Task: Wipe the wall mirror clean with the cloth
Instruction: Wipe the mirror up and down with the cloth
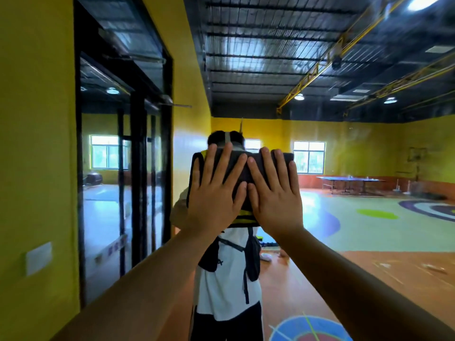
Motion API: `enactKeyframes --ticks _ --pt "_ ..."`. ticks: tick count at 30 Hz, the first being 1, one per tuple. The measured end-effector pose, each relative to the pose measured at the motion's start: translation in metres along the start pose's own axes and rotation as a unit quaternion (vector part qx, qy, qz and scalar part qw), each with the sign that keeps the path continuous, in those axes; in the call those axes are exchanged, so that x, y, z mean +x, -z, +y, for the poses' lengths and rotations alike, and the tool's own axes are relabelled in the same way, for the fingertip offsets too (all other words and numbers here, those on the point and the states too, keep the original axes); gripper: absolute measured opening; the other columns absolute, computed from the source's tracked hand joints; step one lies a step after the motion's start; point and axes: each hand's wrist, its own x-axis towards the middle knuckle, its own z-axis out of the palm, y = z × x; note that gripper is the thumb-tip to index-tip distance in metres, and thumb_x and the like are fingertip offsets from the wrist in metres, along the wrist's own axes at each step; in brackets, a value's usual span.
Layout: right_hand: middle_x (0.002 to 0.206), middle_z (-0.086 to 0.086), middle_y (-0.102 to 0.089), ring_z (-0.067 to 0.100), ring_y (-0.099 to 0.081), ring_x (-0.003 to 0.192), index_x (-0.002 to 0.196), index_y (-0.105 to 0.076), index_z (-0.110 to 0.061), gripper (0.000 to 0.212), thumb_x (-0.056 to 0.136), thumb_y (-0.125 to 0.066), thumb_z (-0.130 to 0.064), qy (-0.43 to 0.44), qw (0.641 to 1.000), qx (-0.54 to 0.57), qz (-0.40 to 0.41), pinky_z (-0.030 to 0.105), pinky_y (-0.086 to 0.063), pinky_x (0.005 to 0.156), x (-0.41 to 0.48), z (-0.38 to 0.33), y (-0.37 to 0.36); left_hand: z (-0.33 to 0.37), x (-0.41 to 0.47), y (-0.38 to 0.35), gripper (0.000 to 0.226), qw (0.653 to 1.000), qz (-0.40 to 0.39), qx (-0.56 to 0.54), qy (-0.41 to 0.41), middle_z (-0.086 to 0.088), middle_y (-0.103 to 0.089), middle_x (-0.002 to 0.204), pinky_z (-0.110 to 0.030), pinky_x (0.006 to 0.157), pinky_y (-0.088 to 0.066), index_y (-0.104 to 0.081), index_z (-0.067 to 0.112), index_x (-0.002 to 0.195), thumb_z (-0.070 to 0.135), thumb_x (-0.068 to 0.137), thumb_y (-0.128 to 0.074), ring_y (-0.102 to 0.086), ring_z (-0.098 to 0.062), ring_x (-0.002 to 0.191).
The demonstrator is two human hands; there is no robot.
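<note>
Grey cloth is pinned flat against the wall mirror under both your palms. Your left hand and right hand lie side by side, fingers straight and spread, pressing rather than gripping. Judged: wipe under way, middle of the glass only. Faint hazy streaks toward the mirror's upper right look untreated; lower glass likewise left to do.

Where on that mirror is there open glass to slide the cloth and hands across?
Open glass: the wide stretch of mirror right of the right hand, toward the reflected table tennis table, and the bands above and below the cloth. The middle is crowded: left hand and right hand lie flat side by side on the cloth. Left edge: cannot tell.
</note>
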Motion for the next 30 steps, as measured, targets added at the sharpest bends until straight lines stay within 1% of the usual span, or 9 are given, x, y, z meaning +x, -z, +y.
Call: enactKeyframes --ticks 4,7,11,13,15,19,24,27,30 --pt "0.168 0.017 -0.026 0.039 -0.019 0.157 0.159 -0.038 -0.016 0.053 0.109 -0.045 -0.034 -0.003 1.0 0.011 -0.011 0.063 -0.024 0.123 -0.041 -0.012 -0.003 0.008 -0.041 -0.007 0.057 1.0 -0.011 -0.007 0.0 -0.007 -0.015 0.172 -0.062 0.124 -0.019 -0.027 0.028 0.163 0.048 0.109 -0.029 -0.008 -0.033 0.159" --pt "0.167 0.019 -0.028 0.041 -0.022 0.156 0.157 -0.041 -0.015 0.052 0.11 -0.04 -0.036 -0.002 1.0 0.022 -0.022 0.064 -0.026 0.121 -0.075 -0.021 -0.005 0.017 -0.077 -0.013 0.058 1.0 -0.009 -0.013 0.005 -0.007 -0.02 0.171 -0.061 0.123 -0.022 -0.031 0.028 0.161 0.049 0.108 -0.038 -0.014 -0.035 0.158" --pt "0.167 0.018 -0.027 0.041 -0.021 0.156 0.157 -0.04 -0.016 0.053 0.11 -0.037 -0.038 -0.007 0.997 0.044 -0.059 0.066 -0.029 0.118 -0.126 -0.035 -0.006 0.026 -0.128 -0.022 0.057 1.0 -0.015 -0.022 0.004 -0.008 -0.026 0.169 -0.059 0.123 -0.021 -0.036 0.028 0.159 0.049 0.106 -0.041 -0.019 -0.036 0.157" --pt "0.167 0.019 -0.028 0.042 -0.022 0.155 0.156 -0.042 -0.016 0.053 0.109 -0.039 -0.038 -0.014 0.996 0.051 -0.068 0.067 -0.03 0.118 -0.151 -0.041 -0.007 0.03 -0.15 -0.026 0.058 0.999 -0.023 -0.026 0.002 -0.008 -0.027 0.168 -0.059 0.124 -0.019 -0.034 0.03 0.16 0.05 0.106 -0.041 -0.019 -0.036 0.157" --pt "0.167 0.019 -0.028 0.042 -0.022 0.155 0.156 -0.043 -0.016 0.053 0.109 -0.039 -0.039 -0.018 0.995 0.053 -0.079 0.066 -0.027 0.119 -0.176 -0.049 -0.008 0.033 -0.175 -0.03 0.06 0.999 -0.034 -0.027 -0.002 -0.007 -0.027 0.168 -0.058 0.124 -0.018 -0.029 0.031 0.162 0.05 0.106 -0.04 -0.018 -0.035 0.157" --pt "0.169 0.018 -0.023 0.041 -0.018 0.157 0.159 -0.039 -0.018 0.057 0.106 -0.042 -0.042 -0.001 0.994 0.043 -0.1 0.061 -0.017 0.125 -0.226 -0.062 -0.013 0.041 -0.228 -0.037 0.061 0.998 -0.051 -0.027 -0.005 -0.008 -0.028 0.168 -0.06 0.123 -0.02 -0.026 0.032 0.162 0.051 0.106 -0.04 -0.019 -0.035 0.157" --pt "0.172 0.015 -0.01 0.04 -0.012 0.158 0.159 -0.033 -0.02 0.062 0.103 -0.046 -0.044 0.013 0.991 0.053 -0.121 0.058 -0.006 0.127 -0.29 -0.075 -0.016 0.055 -0.293 -0.049 0.06 0.997 -0.07 -0.035 -0.007 -0.008 -0.022 0.169 -0.058 0.125 -0.012 -0.023 0.033 0.163 0.053 0.107 -0.036 -0.013 -0.034 0.158" --pt "0.173 0.013 -0.005 0.039 -0.009 0.158 0.159 -0.031 -0.02 0.066 0.1 -0.049 -0.045 0.016 0.988 0.066 -0.138 0.059 -0.005 0.127 -0.333 -0.084 -0.017 0.065 -0.337 -0.055 0.062 0.996 -0.084 -0.033 -0.012 -0.003 -0.007 0.173 -0.057 0.126 -0.007 -0.018 0.034 0.164 0.054 0.107 -0.034 -0.006 -0.032 0.159" --pt "0.173 0.013 -0.004 0.039 -0.007 0.159 0.164 -0.021 -0.022 0.072 0.102 -0.046 -0.049 0.018 0.986 0.069 -0.148 0.059 -0.004 0.127 -0.376 -0.094 -0.019 0.077 -0.379 -0.058 0.063 0.994 -0.098 -0.039 -0.013 -0.001 0.001 0.173 -0.057 0.126 -0.001 -0.011 0.035 0.164 0.054 0.107 -0.031 0.001 -0.03 0.16"
